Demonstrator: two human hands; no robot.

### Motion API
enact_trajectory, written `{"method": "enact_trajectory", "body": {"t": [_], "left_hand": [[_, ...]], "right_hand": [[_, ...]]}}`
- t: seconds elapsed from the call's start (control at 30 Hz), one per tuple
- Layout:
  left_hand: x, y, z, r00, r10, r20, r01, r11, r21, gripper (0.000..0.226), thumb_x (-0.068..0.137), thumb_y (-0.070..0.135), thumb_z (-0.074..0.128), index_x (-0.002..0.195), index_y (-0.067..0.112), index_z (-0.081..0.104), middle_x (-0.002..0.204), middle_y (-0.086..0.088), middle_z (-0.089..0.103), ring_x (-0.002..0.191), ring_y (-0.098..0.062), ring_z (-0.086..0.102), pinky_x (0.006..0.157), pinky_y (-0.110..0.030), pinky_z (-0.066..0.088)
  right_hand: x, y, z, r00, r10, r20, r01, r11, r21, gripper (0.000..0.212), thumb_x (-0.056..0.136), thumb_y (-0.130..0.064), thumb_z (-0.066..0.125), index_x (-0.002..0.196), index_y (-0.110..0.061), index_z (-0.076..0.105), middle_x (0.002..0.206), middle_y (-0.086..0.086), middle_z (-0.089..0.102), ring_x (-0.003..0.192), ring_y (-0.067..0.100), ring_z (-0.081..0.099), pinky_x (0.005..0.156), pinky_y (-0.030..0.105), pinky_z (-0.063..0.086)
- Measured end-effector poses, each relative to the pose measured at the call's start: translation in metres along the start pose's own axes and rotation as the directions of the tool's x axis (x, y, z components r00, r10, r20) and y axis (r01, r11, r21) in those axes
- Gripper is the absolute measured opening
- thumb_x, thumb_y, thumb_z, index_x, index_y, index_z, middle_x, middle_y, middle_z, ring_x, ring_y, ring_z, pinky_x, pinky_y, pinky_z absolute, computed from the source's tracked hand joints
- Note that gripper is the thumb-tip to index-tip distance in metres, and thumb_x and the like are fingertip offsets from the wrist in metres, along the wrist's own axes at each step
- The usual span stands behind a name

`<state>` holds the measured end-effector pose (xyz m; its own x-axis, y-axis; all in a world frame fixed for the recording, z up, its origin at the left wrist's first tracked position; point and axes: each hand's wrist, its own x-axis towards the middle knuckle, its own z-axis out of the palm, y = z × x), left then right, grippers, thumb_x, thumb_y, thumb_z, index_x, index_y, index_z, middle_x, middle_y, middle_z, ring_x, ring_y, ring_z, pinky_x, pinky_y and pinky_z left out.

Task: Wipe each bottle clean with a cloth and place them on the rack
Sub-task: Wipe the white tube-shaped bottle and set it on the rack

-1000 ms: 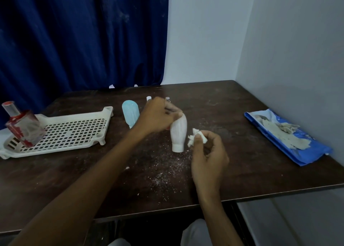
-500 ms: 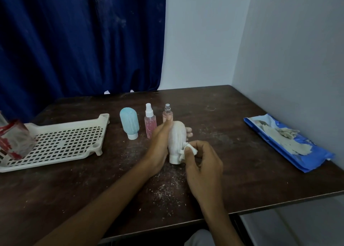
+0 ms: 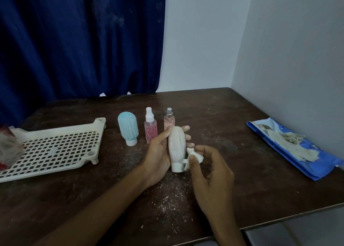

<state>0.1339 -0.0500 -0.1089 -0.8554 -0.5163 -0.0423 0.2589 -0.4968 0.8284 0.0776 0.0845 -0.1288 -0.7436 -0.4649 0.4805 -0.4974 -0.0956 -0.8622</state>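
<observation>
- One reddish bottle [image 3: 7, 149] sits at the left end of the rack [image 3: 55, 149]; I count that one as done.
- My left hand [image 3: 158, 156] grips the white bottle [image 3: 176, 149] cap-down over mid-table [image 3: 232, 171]; my right hand [image 3: 210, 175] pinches the cloth [image 3: 193, 155] against its lower side.
- Three remain behind it, unwiped by my reckoning: the blue bottle [image 3: 128, 128], the pink spray bottle [image 3: 150, 128] and the paler pink bottle [image 3: 169, 121].

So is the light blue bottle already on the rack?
No, the light blue bottle stands cap-down on the table, beside the rack and apart from it.
</observation>
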Motion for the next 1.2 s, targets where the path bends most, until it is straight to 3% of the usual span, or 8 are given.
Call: {"method": "enact_trajectory", "body": {"t": [0.33,0.47,0.63,0.77,0.87,1.0,1.1,1.2], "left_hand": [[-0.002,-0.002,-0.012,0.985,0.124,-0.117,-0.107,0.984,0.144,0.04,0.1,0.039,0.042,0.093,0.02,0.076,0.096,-0.007,0.073,0.09,-0.019,0.067,0.091,-0.04,0.05],[-0.003,-0.001,-0.011,0.976,0.154,-0.157,-0.127,0.978,0.167,0.04,0.103,0.036,0.042,0.091,0.022,0.077,0.087,-0.004,0.073,0.082,-0.018,0.068,0.08,-0.035,0.052],[-0.004,-0.005,-0.002,0.934,0.251,-0.253,-0.19,0.951,0.244,0.038,0.099,0.037,0.051,0.107,0.005,0.07,0.099,-0.019,0.07,0.093,-0.031,0.063,0.083,-0.038,0.05],[-0.002,-0.006,-0.004,0.925,0.254,-0.282,-0.2,0.957,0.209,0.045,0.1,0.036,0.049,0.111,-0.003,0.068,0.095,-0.017,0.071,0.088,-0.028,0.067,0.079,-0.034,0.052],[-0.003,-0.005,-0.005,0.927,0.262,-0.269,-0.205,0.953,0.222,0.046,0.105,0.03,0.039,0.111,-0.003,0.07,0.096,-0.018,0.073,0.085,-0.023,0.07,0.077,-0.03,0.056],[-0.004,-0.007,-0.001,0.913,0.3,-0.276,-0.239,0.943,0.232,0.04,0.104,0.027,0.041,0.088,0.007,0.071,0.079,-0.009,0.072,0.072,-0.018,0.068,0.067,-0.027,0.054],[-0.004,-0.006,-0.003,0.909,0.312,-0.277,-0.259,0.942,0.213,0.042,0.105,0.026,0.039,0.097,0.001,0.072,0.086,-0.015,0.071,0.079,-0.022,0.069,0.074,-0.031,0.055],[-0.003,-0.006,-0.001,0.912,0.316,-0.263,-0.265,0.941,0.211,0.039,0.103,0.027,0.043,0.099,0.001,0.072,0.085,-0.014,0.071,0.078,-0.023,0.068,0.071,-0.028,0.055]], "right_hand": [[0.042,-0.019,0.023,0.939,-0.334,0.079,0.343,0.914,-0.218,0.015,0.091,-0.01,0.068,0.105,-0.013,0.075,0.102,-0.006,0.068,0.091,-0.002,0.063,0.08,0.007,0.046],[0.04,-0.014,0.035,0.903,-0.413,0.119,0.43,0.863,-0.265,0.016,0.089,-0.006,0.069,0.103,-0.008,0.076,0.101,0.0,0.068,0.089,0.005,0.064,0.08,0.013,0.05],[0.045,-0.012,0.029,0.913,-0.394,0.102,0.407,0.876,-0.259,0.019,0.087,-0.001,0.07,0.103,-0.01,0.076,0.099,0.0,0.068,0.086,0.007,0.065,0.074,0.023,0.055],[0.037,-0.018,0.031,0.889,-0.427,0.163,0.456,0.857,-0.242,0.019,0.085,-0.001,0.072,0.101,-0.009,0.077,0.099,0.001,0.07,0.087,0.006,0.066,0.078,0.016,0.052],[0.033,-0.015,0.028,0.9,-0.41,0.147,0.435,0.867,-0.245,0.02,0.083,0.001,0.073,0.099,-0.01,0.077,0.097,0.0,0.071,0.086,0.005,0.066,0.077,0.011,0.05],[0.037,-0.018,0.033,0.91,-0.401,0.103,0.414,0.874,-0.254,0.021,0.085,0.0,0.071,0.102,-0.01,0.077,0.097,0.0,0.071,0.087,0.009,0.067,0.078,0.016,0.052],[0.028,-0.019,0.036,0.897,-0.422,0.134,0.443,0.856,-0.267,0.024,0.083,0.001,0.073,0.104,-0.01,0.077,0.098,0.001,0.071,0.088,0.009,0.067,0.08,0.013,0.05],[0.033,-0.015,0.031,0.904,-0.412,0.114,0.427,0.864,-0.266,0.022,0.084,0.0,0.073,0.103,-0.01,0.077,0.097,0.001,0.072,0.086,0.01,0.068,0.075,0.026,0.057]]}}
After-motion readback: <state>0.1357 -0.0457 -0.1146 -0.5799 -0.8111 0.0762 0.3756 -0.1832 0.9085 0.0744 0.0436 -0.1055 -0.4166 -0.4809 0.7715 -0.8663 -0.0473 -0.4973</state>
